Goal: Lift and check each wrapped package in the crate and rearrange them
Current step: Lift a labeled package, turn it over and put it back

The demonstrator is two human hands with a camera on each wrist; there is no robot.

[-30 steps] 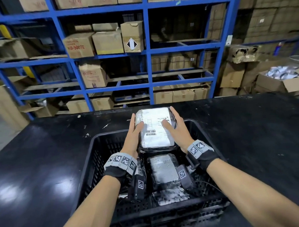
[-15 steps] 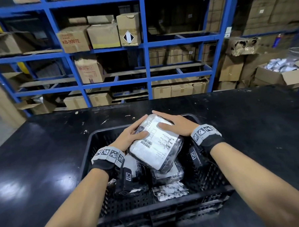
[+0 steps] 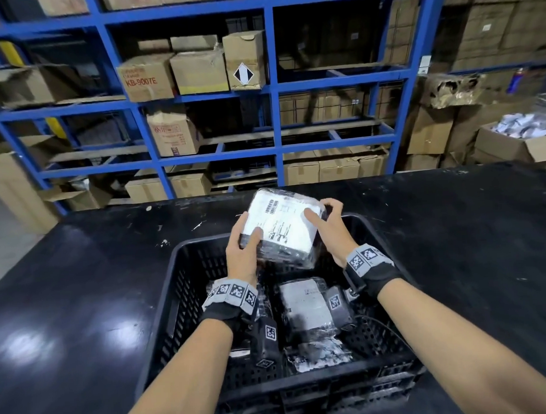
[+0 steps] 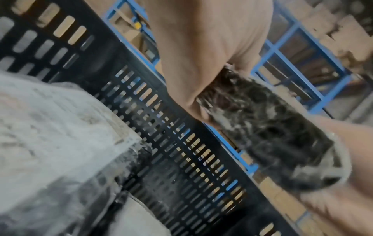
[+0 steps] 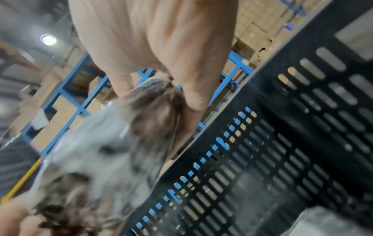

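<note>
A plastic-wrapped package with a white label is held tilted above the far half of the black slotted crate. My left hand grips its left edge with the thumb on the label. My right hand grips its right edge, thumb on top and fingers curled over the far corner. Both wrist views show the same package, blurred, between the two hands. More wrapped packages lie on the crate floor below, partly hidden by my wrists.
The crate stands on a black table. Behind it rises a blue shelving rack loaded with cardboard boxes. An open carton of white items sits at the far right.
Both hands have raised the package out of the crate and turned it, so the label's barcode now points away from me. The right hand moved from on top to the right edge.
</note>
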